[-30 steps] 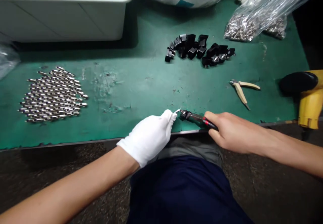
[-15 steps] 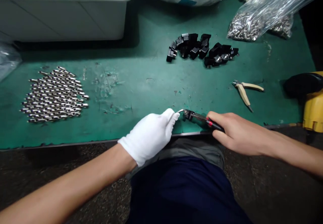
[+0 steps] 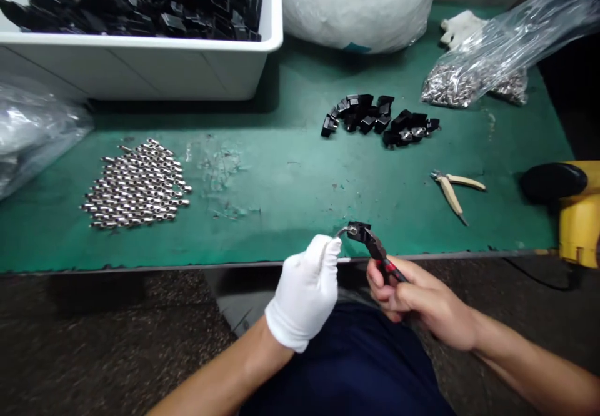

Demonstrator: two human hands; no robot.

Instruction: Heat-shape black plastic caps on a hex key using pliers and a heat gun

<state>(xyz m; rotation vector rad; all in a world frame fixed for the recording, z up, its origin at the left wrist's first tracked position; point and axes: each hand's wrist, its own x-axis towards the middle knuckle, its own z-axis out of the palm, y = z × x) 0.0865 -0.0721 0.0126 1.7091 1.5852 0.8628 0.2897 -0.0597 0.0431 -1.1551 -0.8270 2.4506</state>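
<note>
Pliers (image 3: 377, 250) now slant more steeply — clasped in the right hand (image 3: 424, 302)

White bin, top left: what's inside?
A heap of black parts shows in the white bin. Whatever lies beneath the top layer is covered; the far side is out of frame.

Metal pc (image 3: 343, 230) part hid by L hand (image 3: 307, 288).
</note>
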